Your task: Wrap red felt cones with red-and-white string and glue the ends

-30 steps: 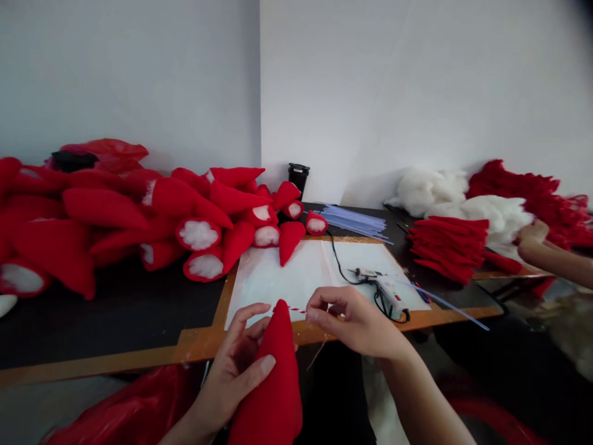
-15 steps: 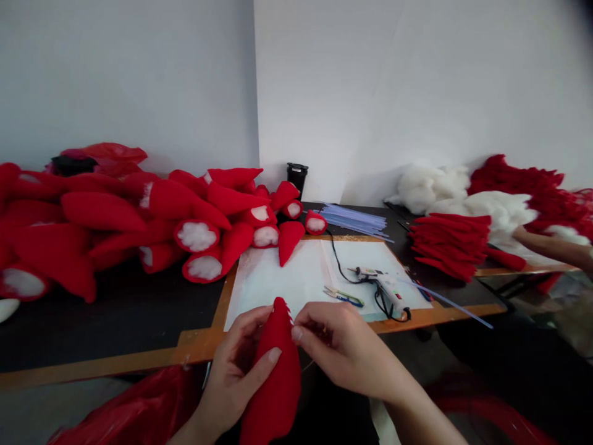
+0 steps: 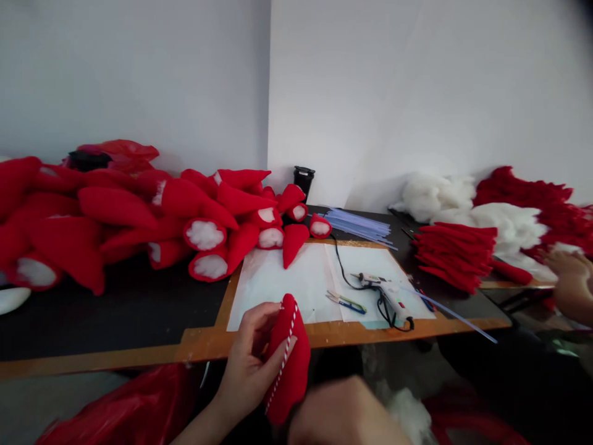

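Observation:
My left hand [image 3: 259,352] is closed around a red stuffed fabric cone [image 3: 296,355], its thumb lying across the front. The cone's narrow tip points up and away, over the near edge of the table. A white dashed line of cord or stitching [image 3: 286,353] runs down its side. Low in the view, my right hand [image 3: 345,414] is a blur beside the cone's lower end, its fingers hidden. Beyond the hands, a white glue gun [image 3: 384,287] with a black cord and small thread snips [image 3: 347,302] lie on white paper [image 3: 273,287].
Many red stuffed cones [image 3: 118,207] with white filling are piled at left. Clear glue sticks [image 3: 359,225], a black cup [image 3: 304,180], stacked red fabric [image 3: 456,253] and white stuffing [image 3: 435,194] stand behind. Another person's hand [image 3: 569,272] shows at far right.
My right hand has left the cone's tip and moved down toward its lower end. The cone has turned in my left hand, showing the white dashed line. The other person's hand has shifted.

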Demonstrator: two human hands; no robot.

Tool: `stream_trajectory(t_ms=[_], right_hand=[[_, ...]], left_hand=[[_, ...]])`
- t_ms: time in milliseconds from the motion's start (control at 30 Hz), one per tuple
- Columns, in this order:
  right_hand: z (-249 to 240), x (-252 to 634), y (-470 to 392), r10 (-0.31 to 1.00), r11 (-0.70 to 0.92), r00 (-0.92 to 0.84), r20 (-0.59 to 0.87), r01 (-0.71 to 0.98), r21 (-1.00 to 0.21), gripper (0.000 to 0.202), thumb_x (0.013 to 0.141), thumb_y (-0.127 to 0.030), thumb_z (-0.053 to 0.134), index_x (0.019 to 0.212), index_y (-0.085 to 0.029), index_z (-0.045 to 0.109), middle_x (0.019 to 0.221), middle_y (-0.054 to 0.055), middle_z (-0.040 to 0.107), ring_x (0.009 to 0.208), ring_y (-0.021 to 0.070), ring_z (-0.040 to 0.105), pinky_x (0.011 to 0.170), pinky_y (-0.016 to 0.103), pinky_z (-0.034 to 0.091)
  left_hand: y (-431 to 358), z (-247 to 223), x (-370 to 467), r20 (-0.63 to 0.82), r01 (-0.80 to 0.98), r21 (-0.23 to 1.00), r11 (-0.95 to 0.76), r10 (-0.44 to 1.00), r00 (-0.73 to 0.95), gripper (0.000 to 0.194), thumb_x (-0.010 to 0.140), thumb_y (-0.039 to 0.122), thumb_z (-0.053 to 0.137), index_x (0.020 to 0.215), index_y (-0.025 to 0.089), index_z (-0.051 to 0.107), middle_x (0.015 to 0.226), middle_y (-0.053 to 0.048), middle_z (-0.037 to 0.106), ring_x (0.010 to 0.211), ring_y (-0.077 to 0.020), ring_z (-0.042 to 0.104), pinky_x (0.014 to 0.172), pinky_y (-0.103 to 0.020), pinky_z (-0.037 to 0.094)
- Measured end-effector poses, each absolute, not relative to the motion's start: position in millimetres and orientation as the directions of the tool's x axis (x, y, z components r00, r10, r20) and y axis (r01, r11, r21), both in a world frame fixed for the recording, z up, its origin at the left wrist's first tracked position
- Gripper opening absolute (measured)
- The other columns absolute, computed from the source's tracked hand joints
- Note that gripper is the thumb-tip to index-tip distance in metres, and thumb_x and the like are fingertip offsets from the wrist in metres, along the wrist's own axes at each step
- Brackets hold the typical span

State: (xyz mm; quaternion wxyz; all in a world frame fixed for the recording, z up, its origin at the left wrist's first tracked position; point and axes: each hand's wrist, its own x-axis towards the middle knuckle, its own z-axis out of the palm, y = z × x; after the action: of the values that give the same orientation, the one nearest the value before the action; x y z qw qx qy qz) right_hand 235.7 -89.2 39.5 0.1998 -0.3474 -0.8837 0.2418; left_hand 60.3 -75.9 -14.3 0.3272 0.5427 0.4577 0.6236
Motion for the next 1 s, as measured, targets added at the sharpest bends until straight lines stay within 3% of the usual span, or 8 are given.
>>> stream_trajectory(t_ms=[67, 200, 300, 467, 700, 800, 867, 1000], right_hand=[[35, 239, -74, 0.807, 0.554, -0.529, 0.264, 0.520, -0.651, 0.029, 0.097, -0.029, 0.054, 0.125, -0.022, 0.057, 0.118, 0.009, 0.068, 0.109, 0.0235, 0.066, 0.093, 0.036, 0.054], [18, 229, -58, 0.840, 0.427, -0.454, 0.296, 0.218, -0.878, 0.060, 0.095, -0.031, 0.058, 0.150, -0.030, 0.033, 0.150, 0.008, 0.051, 0.135, 0.0233, 0.052, 0.109, 0.037, 0.047], [3, 218, -60, 0.852, 0.421, -0.422, 0.309, 0.201, -0.885, 0.057, 0.097, -0.028, 0.054, 0.150, -0.033, 0.035, 0.148, 0.005, 0.054, 0.134, 0.0227, 0.054, 0.108, 0.036, 0.048], [-3, 207, -61, 0.902, 0.373, -0.294, 0.315, 0.164, -0.913, 0.049, 0.098, -0.030, 0.050, 0.146, -0.027, 0.042, 0.137, 0.007, 0.063, 0.121, 0.0235, 0.064, 0.098, 0.034, 0.054], [6, 203, -55, 0.901, 0.363, -0.272, 0.339, 0.041, -0.931, 0.049, 0.091, -0.031, 0.058, 0.139, -0.028, 0.050, 0.131, 0.006, 0.067, 0.115, 0.0247, 0.067, 0.096, 0.034, 0.055], [5, 204, -54, 0.924, 0.343, -0.214, 0.318, 0.090, -0.935, 0.051, 0.089, -0.030, 0.060, 0.139, -0.027, 0.050, 0.128, 0.007, 0.068, 0.111, 0.0246, 0.068, 0.093, 0.035, 0.056], [3, 205, -55, 0.939, 0.324, -0.169, 0.298, 0.159, -0.933, 0.050, 0.089, -0.027, 0.059, 0.138, -0.025, 0.050, 0.124, 0.008, 0.070, 0.104, 0.0237, 0.070, 0.090, 0.035, 0.057], [-2, 207, -57, 0.949, 0.311, -0.132, 0.288, 0.230, -0.922, 0.052, 0.089, -0.025, 0.061, 0.139, -0.023, 0.047, 0.125, 0.010, 0.068, 0.105, 0.0240, 0.069, 0.090, 0.036, 0.057]], left_hand=[[-75, -13, 62, 0.355, 0.052, 0.935, -0.352, 0.919, -0.171, 0.039, 0.092, 0.030, 0.064, 0.128, 0.026, 0.048, 0.123, -0.009, 0.065, 0.105, -0.0196, 0.069, 0.085, -0.030, 0.060], [-75, -9, 64, 0.393, 0.123, 0.917, -0.378, 0.909, -0.137, 0.040, 0.095, 0.030, 0.058, 0.134, 0.027, 0.050, 0.135, -0.010, 0.060, 0.118, -0.0230, 0.064, 0.097, -0.035, 0.057], [-77, -4, 63, 0.500, 0.303, 0.831, -0.467, 0.865, -0.038, 0.041, 0.099, 0.027, 0.046, 0.140, 0.030, 0.051, 0.138, -0.010, 0.056, 0.127, -0.0242, 0.056, 0.106, -0.040, 0.051], [-79, -2, 67, 0.537, 0.619, 0.630, -0.469, 0.839, 0.088, 0.056, 0.099, 0.021, 0.041, 0.153, 0.033, 0.036, 0.147, -0.014, 0.041, 0.134, -0.0276, 0.046, 0.104, -0.045, 0.051], [-87, -7, 74, 0.619, 0.712, 0.479, -0.514, 0.772, 0.141, 0.058, 0.096, 0.018, 0.047, 0.152, 0.032, 0.038, 0.159, -0.012, 0.023, 0.139, -0.0317, 0.042, 0.107, -0.046, 0.049], [-90, -8, 75, 0.640, 0.675, 0.545, -0.498, 0.767, 0.049, 0.051, 0.095, 0.019, 0.051, 0.145, 0.026, 0.044, 0.144, -0.015, 0.042, 0.129, -0.0274, 0.052, 0.102, -0.041, 0.052], [-88, -7, 75, 0.616, 0.634, 0.633, -0.445, 0.785, -0.064, 0.035, 0.094, 0.023, 0.054, 0.129, 0.023, 0.051, 0.119, -0.011, 0.059, 0.109, -0.0225, 0.062, 0.091, -0.035, 0.056], [-79, 3, 72, 0.525, 0.556, 0.736, -0.387, 0.845, -0.106, 0.006, 0.095, 0.028, 0.054, 0.095, 0.023, 0.056, 0.083, -0.001, 0.063, 0.075, -0.0161, 0.063, 0.068, -0.025, 0.055]])
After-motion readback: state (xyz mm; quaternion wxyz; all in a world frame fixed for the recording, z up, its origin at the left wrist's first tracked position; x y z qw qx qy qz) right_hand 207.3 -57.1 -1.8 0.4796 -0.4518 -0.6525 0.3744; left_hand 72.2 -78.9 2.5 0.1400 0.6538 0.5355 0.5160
